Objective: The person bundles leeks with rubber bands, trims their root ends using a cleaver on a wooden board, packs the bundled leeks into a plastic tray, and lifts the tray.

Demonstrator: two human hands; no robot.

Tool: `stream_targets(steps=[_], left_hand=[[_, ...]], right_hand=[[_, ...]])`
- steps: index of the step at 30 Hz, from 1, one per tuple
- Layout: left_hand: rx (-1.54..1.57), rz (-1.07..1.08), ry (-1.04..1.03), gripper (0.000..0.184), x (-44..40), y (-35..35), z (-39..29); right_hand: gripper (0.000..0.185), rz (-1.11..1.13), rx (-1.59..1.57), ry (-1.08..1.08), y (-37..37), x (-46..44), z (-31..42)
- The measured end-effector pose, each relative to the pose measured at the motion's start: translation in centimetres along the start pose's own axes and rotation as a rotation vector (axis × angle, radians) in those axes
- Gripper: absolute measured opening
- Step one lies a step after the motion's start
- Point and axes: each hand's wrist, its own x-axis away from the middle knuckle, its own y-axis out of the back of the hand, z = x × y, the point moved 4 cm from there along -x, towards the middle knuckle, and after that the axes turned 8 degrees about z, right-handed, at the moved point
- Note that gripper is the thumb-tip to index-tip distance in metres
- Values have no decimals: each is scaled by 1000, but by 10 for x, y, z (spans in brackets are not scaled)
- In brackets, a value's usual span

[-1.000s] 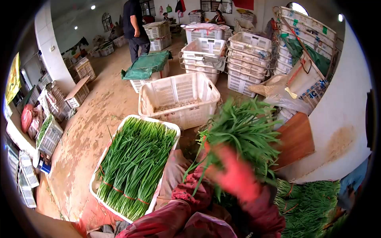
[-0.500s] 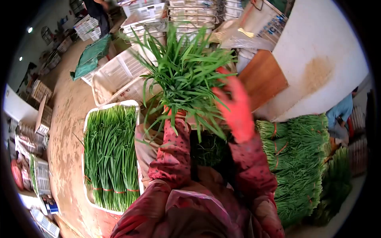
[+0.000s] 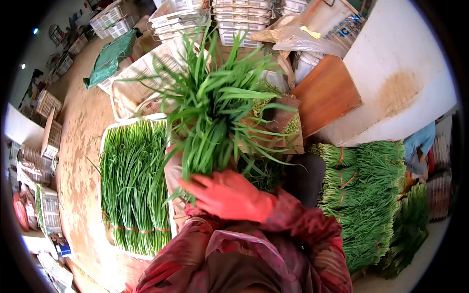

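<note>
A loose bunch of garlic chives stands upright in front of me, its long flat leaves fanning out at the top. My left hand is hidden beneath the leaves; only its spotted red sleeve shows, and it holds the bunch up from below. My right hand, in a red rubber glove, lies across the near side of the bunch. Its fingers are stretched out and touch the leaves, slightly blurred. Left of my knee, a white crate holds chive bundles tied with red bands.
To my right lies a wide stack of banded chive bundles. A brown board leans by a white panel. Ahead are an upturned-side white crate and stacked crates. Another person's blue sleeve shows at far right.
My right hand has swung from the right side of the leaves down and left to the near side of the bunch. The bunch has shifted slightly left and nearer me.
</note>
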Motion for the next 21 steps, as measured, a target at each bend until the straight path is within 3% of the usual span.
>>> stream_targets(steps=[2, 4, 7, 9, 11, 13, 17, 19, 21], left_hand=[[4, 0, -5, 56, -1, 0, -2], [11, -2, -8, 56, -1, -1, -4], [10, 14, -12, 55, -5, -9, -2], [18, 16, -15, 55, -1, -4, -4], [26, 24, -23, 55, -4, -4, -7], [26, 30, -33, 55, -6, -5, -10], [33, 63, -44, 55, -18, -12, -16], [39, 93, -52, 54, -26, -24, -20], [34, 126, -59, 54, -36, -20, -26]], right_hand=[[45, -199, -173, 147, 48, 16, 10], [43, -388, -225, -23, 87, 27, -12], [54, -684, -220, -74, 105, 11, -54], [59, -396, -30, -224, 70, -25, -61], [63, 106, 13, -339, 27, -40, -45], [61, 248, -199, -121, 2, -17, -21], [50, 212, -630, 82, -7, 59, -14], [42, 502, -920, -301, 3, 96, -38], [39, 391, -684, -519, -1, 138, -75]])
